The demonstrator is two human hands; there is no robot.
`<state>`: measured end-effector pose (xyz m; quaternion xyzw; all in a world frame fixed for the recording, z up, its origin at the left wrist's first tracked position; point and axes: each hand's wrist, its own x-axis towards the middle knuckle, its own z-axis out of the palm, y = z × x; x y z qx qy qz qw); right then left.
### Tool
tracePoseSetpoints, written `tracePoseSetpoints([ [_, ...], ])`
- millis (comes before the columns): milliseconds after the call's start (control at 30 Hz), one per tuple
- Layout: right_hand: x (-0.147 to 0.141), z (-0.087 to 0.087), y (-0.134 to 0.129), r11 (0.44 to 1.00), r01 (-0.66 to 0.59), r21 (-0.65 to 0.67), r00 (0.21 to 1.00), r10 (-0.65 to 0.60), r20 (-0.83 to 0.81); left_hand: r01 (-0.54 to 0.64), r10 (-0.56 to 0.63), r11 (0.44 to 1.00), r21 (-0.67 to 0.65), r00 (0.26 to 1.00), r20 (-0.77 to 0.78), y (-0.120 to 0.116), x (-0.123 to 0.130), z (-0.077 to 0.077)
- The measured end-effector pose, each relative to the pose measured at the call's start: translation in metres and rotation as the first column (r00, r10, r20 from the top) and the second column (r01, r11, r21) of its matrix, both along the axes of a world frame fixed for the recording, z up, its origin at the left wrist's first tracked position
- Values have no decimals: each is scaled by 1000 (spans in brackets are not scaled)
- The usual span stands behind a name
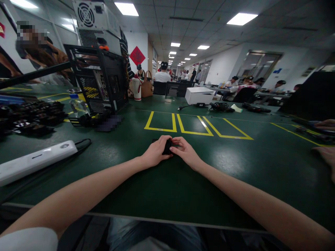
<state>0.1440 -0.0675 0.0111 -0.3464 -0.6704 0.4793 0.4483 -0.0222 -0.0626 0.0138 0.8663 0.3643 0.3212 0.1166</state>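
Note:
A small black block-like part (166, 149) sits between my two hands over the green table (167, 188). My left hand (156, 150) is wrapped over it from the left, thumb at the near side and fingers on top. From the right, my right hand (185, 150) reaches in, its thumb and fingertips pinched at the part's right edge. My fingers cover most of the part, so its exact kind cannot be made out. Whether it rests on the table is also unclear.
Yellow tape outlines (195, 133) lie beyond my hands. Left are a white power strip (39, 160), a heap of black parts (31, 115), a bottle (78, 106) and an open computer case (104, 80). A white box (199, 95) and cables stand behind. Another person's hand (326, 153) is at right.

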Motion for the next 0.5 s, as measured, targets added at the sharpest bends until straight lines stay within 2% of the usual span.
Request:
tracePoseSetpoints([
  [233, 0, 1, -18, 993, -107, -42, 994, 106, -11, 21, -22, 998, -57, 1000, -8, -25, -7, 4],
  [400, 0, 2, -21, 992, -118, -40, 993, 118, 3, 9, -9, 999, -38, 1000, -15, -28, -8, 4],
  [500, -1, 2, -21, 997, -73, -31, 997, 73, 18, 15, -16, 999, -35, 1000, -11, -26, -8, 3],
])
